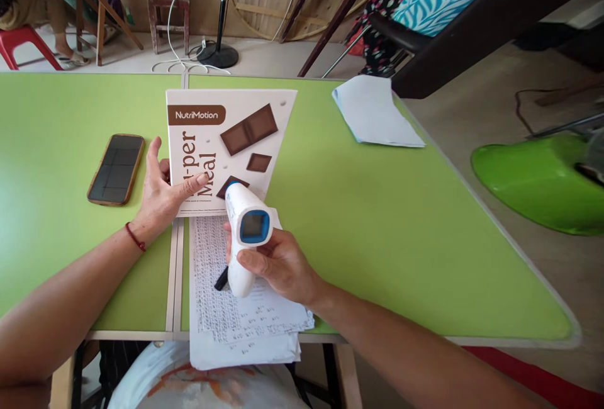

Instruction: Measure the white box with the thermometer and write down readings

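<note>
My left hand [163,185] grips the lower left edge of a white box [193,163] with "NutriMotion" lettering and pictures of chocolate pieces, its thumb lying across the front. The box is held up over the green table. In my right hand [283,264] is a white infrared thermometer [243,270] with a blue-rimmed, dark screen facing me. Its head overlaps the box's lower right part; whether they touch, I cannot tell. Beneath both lie handwritten sheets of paper [207,321], partly past the table's near edge. A black pen-like piece [221,278] shows beside the thermometer's handle.
A phone [116,170] in a brown case lies left of my left hand. Folded white paper [377,113] rests at the table's far right. A green plastic chair [533,189] stands on the right. Beyond the green table [387,245] are a stand base [218,55] and white cables.
</note>
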`<state>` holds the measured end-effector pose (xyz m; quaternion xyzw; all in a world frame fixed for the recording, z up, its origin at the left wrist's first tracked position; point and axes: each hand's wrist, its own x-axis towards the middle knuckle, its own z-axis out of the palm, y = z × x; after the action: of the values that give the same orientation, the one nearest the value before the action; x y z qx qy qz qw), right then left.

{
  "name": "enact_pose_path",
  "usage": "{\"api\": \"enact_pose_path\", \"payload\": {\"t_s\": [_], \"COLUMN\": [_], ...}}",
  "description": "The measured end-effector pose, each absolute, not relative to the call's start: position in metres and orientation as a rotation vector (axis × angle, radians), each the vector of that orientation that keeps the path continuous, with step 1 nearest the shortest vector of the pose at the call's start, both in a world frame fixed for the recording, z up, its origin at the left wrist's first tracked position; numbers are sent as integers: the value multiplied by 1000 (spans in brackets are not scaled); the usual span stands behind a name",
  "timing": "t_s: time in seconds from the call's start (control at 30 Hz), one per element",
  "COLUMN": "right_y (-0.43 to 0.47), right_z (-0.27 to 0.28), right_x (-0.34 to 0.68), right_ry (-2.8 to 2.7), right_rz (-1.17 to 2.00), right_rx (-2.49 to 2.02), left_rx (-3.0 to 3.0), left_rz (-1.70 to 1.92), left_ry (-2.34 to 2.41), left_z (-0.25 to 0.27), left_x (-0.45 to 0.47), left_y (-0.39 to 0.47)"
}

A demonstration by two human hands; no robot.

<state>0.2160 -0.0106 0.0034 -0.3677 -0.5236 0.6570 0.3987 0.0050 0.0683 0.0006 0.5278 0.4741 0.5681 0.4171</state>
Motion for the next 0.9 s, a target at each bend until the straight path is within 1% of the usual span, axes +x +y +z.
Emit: {"api": "enact_pose_path", "payload": {"t_s": [0.73, 0.83, 0.9], "right_y": [-8, -7, -2], "right_z": [5, 7, 11], "right_x": [217, 223, 236], "right_ry": [-1391, -1427, -1483], "right_rz": [1632, 1572, 1440], "right_rx": [-912, -926, -927], "left_rx": [1312, 1315, 1313], "left_rz": [1431, 1441, 1455], "left_ry": [1199, 1156, 1115], "left_z": [3, 0, -2], "left_x": [5, 4, 4], "left_y": [68, 68, 69]}}
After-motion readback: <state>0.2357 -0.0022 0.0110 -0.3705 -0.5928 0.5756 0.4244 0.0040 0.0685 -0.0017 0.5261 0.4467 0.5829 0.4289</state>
